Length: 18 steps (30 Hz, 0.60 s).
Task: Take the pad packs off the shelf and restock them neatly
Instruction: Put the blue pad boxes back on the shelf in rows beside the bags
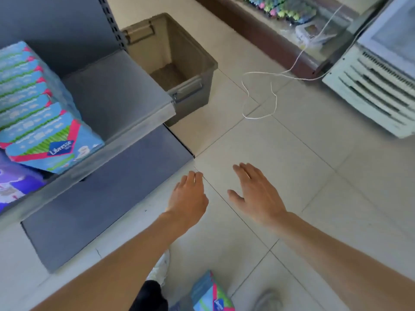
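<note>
A row of several light-blue pad packs point(33, 104) with green and pink stripes stands on the grey shelf point(125, 113) at the left, filling only its left half. One more pad pack point(211, 295) of the same kind lies low by my feet at the bottom edge. My left hand point(188, 198) hovers over the floor just right of the shelf base, fingers relaxed and holding nothing. My right hand point(256, 194) is beside it, fingers spread flat, also holding nothing.
A brown plastic bin point(190, 55) stands on the floor behind the shelf end. A white cord point(258, 95) loops across the tiles toward a white appliance point(372, 86) at the right. Purple packs point(13, 182) sit on the lower shelf at the far left.
</note>
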Each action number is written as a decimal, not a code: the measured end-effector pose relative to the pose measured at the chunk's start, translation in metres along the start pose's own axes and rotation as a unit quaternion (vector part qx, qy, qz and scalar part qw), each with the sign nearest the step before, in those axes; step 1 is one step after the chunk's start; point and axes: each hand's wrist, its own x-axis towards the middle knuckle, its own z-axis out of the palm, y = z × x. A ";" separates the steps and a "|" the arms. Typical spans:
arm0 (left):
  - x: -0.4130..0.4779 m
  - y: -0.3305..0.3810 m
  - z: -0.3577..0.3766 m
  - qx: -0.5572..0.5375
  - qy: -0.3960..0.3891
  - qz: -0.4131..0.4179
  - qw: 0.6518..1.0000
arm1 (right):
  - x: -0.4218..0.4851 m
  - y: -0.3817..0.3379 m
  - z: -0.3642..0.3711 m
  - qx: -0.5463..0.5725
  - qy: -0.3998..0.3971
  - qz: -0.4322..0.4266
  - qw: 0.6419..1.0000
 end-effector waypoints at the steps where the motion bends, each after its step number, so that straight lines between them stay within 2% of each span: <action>1: 0.003 0.003 0.010 0.011 -0.010 0.018 1.000 | -0.005 0.009 0.009 0.009 -0.006 0.025 1.000; 4: 0.006 0.009 0.047 0.028 -0.036 0.057 0.997 | -0.024 0.029 0.043 0.081 -0.010 0.108 0.991; 8: -0.004 0.014 0.112 0.047 -0.094 0.092 0.990 | -0.064 0.056 0.097 0.223 -0.008 0.263 0.939; 12: -0.019 0.013 0.192 0.035 -0.192 0.105 0.975 | -0.110 0.083 0.174 0.264 -0.042 0.348 0.899; 15: -0.026 0.004 0.254 -0.031 -0.247 0.032 0.968 | -0.138 0.096 0.240 0.301 -0.069 0.406 0.860; 16: -0.027 -0.001 0.273 -0.057 -0.257 -0.010 0.965 | -0.144 0.098 0.263 0.327 -0.075 0.437 0.834; 18: -0.027 -0.013 0.312 -0.077 -0.275 -0.075 0.955 | -0.151 0.100 0.307 0.395 -0.076 0.515 0.757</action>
